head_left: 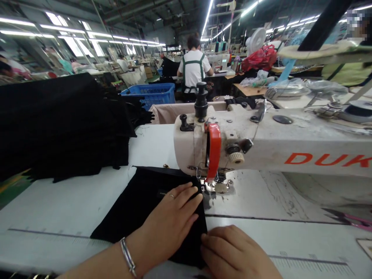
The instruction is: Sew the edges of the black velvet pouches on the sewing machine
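Far left of the left hand, one black fabric pile [64,128] shows ragged edges, with a stretch of white desk [52,217] between. One blue basket [155,95] stands beyond. The left hand [171,217] lies flat, fingers extended, on one black fabric piece [130,205], whose far-right corner is just beside one sewing machine's [261,147] presser foot. The right hand [235,252] pinches its right edge. Farther right, white surface reaches pink-handled scissors [359,222]. Lamps line the workshop ceiling.
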### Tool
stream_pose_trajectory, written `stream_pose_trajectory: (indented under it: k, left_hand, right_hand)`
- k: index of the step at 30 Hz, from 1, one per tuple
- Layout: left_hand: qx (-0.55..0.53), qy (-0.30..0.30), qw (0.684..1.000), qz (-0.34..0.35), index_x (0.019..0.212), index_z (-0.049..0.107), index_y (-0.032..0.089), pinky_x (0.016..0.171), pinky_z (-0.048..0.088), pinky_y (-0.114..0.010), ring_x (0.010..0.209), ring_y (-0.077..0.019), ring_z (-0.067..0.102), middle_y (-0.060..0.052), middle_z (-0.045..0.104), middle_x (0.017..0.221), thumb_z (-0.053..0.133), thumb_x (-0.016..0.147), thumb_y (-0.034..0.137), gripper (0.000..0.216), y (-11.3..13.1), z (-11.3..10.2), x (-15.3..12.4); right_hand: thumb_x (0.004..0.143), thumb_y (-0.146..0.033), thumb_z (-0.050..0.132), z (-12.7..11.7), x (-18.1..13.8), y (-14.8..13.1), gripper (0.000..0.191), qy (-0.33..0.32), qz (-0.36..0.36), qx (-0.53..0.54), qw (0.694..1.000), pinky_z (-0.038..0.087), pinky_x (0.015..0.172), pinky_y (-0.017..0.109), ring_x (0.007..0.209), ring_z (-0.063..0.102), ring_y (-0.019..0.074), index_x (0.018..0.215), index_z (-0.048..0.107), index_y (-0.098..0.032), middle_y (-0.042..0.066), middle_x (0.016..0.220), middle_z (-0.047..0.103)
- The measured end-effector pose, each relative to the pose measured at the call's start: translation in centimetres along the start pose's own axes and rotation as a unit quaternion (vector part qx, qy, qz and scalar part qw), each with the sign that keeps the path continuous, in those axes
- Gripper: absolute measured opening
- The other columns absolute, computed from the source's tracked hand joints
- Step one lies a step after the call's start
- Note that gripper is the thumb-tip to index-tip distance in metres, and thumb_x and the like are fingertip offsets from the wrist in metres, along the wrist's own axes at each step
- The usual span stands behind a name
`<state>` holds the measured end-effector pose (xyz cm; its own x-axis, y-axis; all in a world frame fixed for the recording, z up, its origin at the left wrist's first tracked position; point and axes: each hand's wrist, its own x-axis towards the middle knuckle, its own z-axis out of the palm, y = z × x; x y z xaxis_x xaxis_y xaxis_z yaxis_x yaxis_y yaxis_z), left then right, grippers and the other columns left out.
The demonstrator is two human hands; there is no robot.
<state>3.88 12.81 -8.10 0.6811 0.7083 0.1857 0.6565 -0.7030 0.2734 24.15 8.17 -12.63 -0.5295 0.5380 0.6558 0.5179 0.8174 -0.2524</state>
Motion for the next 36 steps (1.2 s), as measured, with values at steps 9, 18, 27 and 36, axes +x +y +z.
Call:
stream_pose_trajectory:
  k: [9,18,27,36]
  left_hand:
    - [0.081,-0.035,0.995,0.034,0.13,0.051,0.014,0.112,0.037,-0.046,0.129,-0.0271,0.046,-0.011,0.054,0.134,0.048,0.096,0.018,0.034,-1.4,0.7,1.5]
    - [-0.035,-0.047,0.995,0.079,0.122,0.058,0.013,0.105,0.046,-0.04,0.116,-0.0254,0.055,-0.01,0.062,0.122,0.066,0.088,0.041,0.045,-0.4,-0.7,-0.8]
    - [-0.188,0.031,0.98,-0.055,0.122,0.057,0.026,0.104,0.047,-0.028,0.118,-0.0132,0.057,0.001,0.062,0.126,0.044,0.099,0.013,0.029,-0.9,0.6,-3.5]
    - [-0.205,0.107,0.968,-0.102,0.113,0.053,0.023,0.093,0.049,-0.03,0.107,-0.0149,0.057,-0.003,0.059,0.112,0.039,0.095,0.009,0.027,-0.6,1.1,-3.6]
  right_hand:
    - [0.099,-0.014,0.046,0.4,0.7,0.7,0.025,-0.001,-0.013,0.001,1.0,0.056,0.078,0.029,0.094,0.068,0.0183,0.094,0.07,-0.017,0.002,0.091,0.074]
    - [0.102,-0.021,0.043,-0.4,0.8,1.0,0.027,-0.077,0.03,0.053,0.995,0.055,0.088,0.035,0.11,0.061,0.0212,0.118,0.063,-0.015,0.009,0.11,0.07]
    - [0.095,-0.016,0.053,-2.2,-0.2,0.9,0.008,-0.109,0.173,0.125,0.971,0.051,0.076,0.038,0.089,0.059,0.0219,0.089,0.057,-0.019,0.005,0.099,0.064]
    - [0.1,-0.016,0.043,-1.4,0.9,0.2,0.022,-0.088,0.04,0.023,0.995,0.049,0.07,0.033,0.083,0.056,0.0207,0.11,0.062,-0.016,0.007,0.097,0.066]
